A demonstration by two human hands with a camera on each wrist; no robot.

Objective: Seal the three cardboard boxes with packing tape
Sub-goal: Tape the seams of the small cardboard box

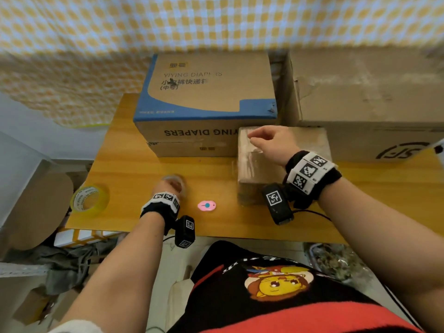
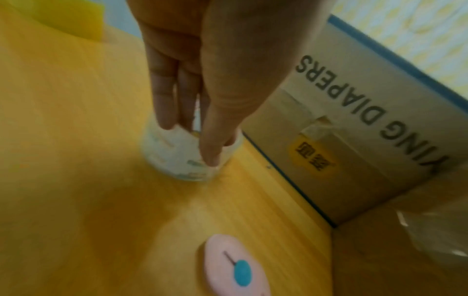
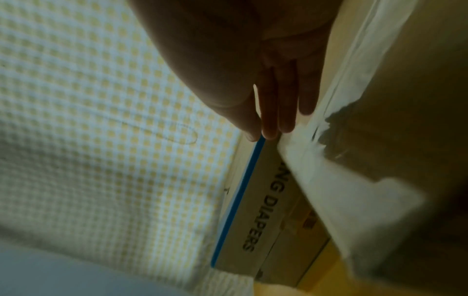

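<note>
A small cardboard box (image 1: 283, 164) with clear tape over its top stands on the right part of the wooden table (image 1: 134, 169). My right hand (image 1: 252, 138) hovers at its far left corner. In the right wrist view the hand (image 3: 268, 134) has straight fingers (image 3: 286, 112) lying along the taped edge (image 3: 316, 160). My left hand (image 1: 171, 185) reaches down onto a clear tape roll (image 1: 174, 180) lying on the table. In the left wrist view, thumb and fingers (image 2: 164, 104) pinch the roll (image 2: 177, 158). A diaper box (image 1: 206, 92) and a large plain box (image 1: 360, 104) stand behind.
A pink cutter (image 1: 206, 205) lies on the table between my hands, near the front edge. A yellow tape roll (image 1: 90, 198) sits at the table's left front corner. A checked curtain (image 1: 216, 20) hangs behind the boxes. Clutter lies on the floor to the left.
</note>
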